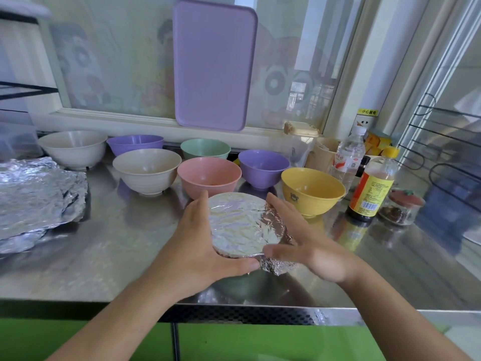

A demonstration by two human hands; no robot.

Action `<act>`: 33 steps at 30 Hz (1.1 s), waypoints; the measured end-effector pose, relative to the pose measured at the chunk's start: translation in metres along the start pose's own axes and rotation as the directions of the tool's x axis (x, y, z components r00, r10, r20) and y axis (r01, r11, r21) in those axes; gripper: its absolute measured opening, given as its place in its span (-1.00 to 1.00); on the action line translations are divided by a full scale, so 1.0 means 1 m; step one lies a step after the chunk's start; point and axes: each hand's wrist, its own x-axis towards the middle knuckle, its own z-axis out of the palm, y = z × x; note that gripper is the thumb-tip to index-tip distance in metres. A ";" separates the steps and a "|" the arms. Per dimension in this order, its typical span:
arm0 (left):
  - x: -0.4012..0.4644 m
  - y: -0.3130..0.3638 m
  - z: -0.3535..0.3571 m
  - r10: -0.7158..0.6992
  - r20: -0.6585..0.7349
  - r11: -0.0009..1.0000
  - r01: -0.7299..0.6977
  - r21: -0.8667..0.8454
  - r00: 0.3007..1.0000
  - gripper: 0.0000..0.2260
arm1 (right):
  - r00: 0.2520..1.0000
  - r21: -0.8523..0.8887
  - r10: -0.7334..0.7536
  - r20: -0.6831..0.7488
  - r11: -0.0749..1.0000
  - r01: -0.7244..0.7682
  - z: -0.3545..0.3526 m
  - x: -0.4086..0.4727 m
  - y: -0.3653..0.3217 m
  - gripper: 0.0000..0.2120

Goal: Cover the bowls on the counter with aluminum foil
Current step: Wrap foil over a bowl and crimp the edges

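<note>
A bowl covered with crinkled aluminum foil (240, 225) stands near the front of the steel counter (125, 246). My left hand (200, 243) cups its left and front rim, thumb under the front edge. My right hand (302, 241) presses with straight fingers against the foil on its right side. Behind stand several uncovered bowls: cream (73, 147), cream (147, 168), purple (135, 143), green (205, 148), pink (209, 175), purple (263, 165) and yellow (312, 190). Loose foil sheets (39, 199) lie in a pile at the left.
A purple tray (213, 66) leans on the window behind. At the right stand a water bottle (348, 155), a sauce bottle (372, 186), a small glass jar (402, 207) and a wire rack (447, 157). The counter's front edge (260, 311) runs just below my wrists.
</note>
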 end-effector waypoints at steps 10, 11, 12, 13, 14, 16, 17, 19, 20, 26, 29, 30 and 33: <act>-0.001 0.007 -0.005 0.038 0.024 0.998 -0.039 0.051 0.999 0.34 | 0.994 -0.191 0.000 -0.113 0.981 -0.022 0.014 0.022 -0.006 -0.14; -0.001 0.008 -0.003 0.046 0.025 0.997 -0.047 0.056 0.999 0.30 | 0.993 -0.198 -0.003 -0.117 0.980 -0.020 0.014 0.021 -0.005 -0.17; -0.001 0.008 0.000 0.053 0.023 0.997 -0.055 0.054 0.998 0.25 | 0.994 -0.190 0.002 -0.108 0.982 -0.022 0.013 0.020 -0.004 -0.20; 0.000 0.007 0.003 0.055 0.021 0.997 -0.056 0.048 0.998 0.17 | 0.996 -0.168 0.016 -0.089 0.985 -0.030 0.012 0.018 -0.004 -0.20; 0.001 0.004 0.004 0.051 0.014 0.998 -0.052 0.033 0.999 0.12 | 0.997 -0.150 0.023 -0.068 0.988 -0.033 0.011 0.016 -0.004 -0.17; 0.004 -0.001 0.004 0.044 0.018 0.999 -0.043 -0.015 0.999 0.11 | 1.000 -0.132 0.023 -0.014 0.991 -0.025 0.006 0.011 -0.002 -0.03; 0.005 -0.003 0.004 0.048 0.030 0.998 -0.047 -0.051 0.998 0.08 | 1.000 -0.149 0.019 0.009 0.989 -0.017 0.003 0.010 0.000 0.04; 0.009 -0.007 0.003 0.066 0.056 0.991 -0.059 -0.119 0.996 0.00 | 0.999 -0.210 0.014 0.034 0.978 -0.006 -0.003 0.008 0.002 0.14; 0.010 -0.009 0.003 0.072 0.062 0.989 -0.063 -0.137 0.996 -0.01 | 0.999 -0.235 0.013 0.037 0.972 -0.004 -0.004 0.007 0.001 0.17; 0.009 -0.014 0.004 0.101 0.025 0.985 -0.097 -0.142 0.995 0.05 | 1.000 -0.262 -0.015 0.012 0.965 0.017 0.003 0.006 0.003 0.23; 0.007 -0.012 0.003 0.118 0.024 0.984 -0.114 -0.138 0.993 0.01 | 1.000 -0.280 -0.014 0.000 0.960 0.013 0.005 0.004 0.005 0.25; 0.008 -0.012 0.003 0.126 0.031 0.982 -0.120 -0.147 0.992 0.01 | 1.000 -0.283 -0.014 -0.003 0.959 0.013 0.005 0.004 0.004 0.25; 0.006 -0.012 0.001 0.127 0.053 0.968 -0.112 -0.225 0.990 -0.01 | 1.000 -0.282 -0.007 -0.008 0.960 0.005 0.005 0.004 0.004 0.27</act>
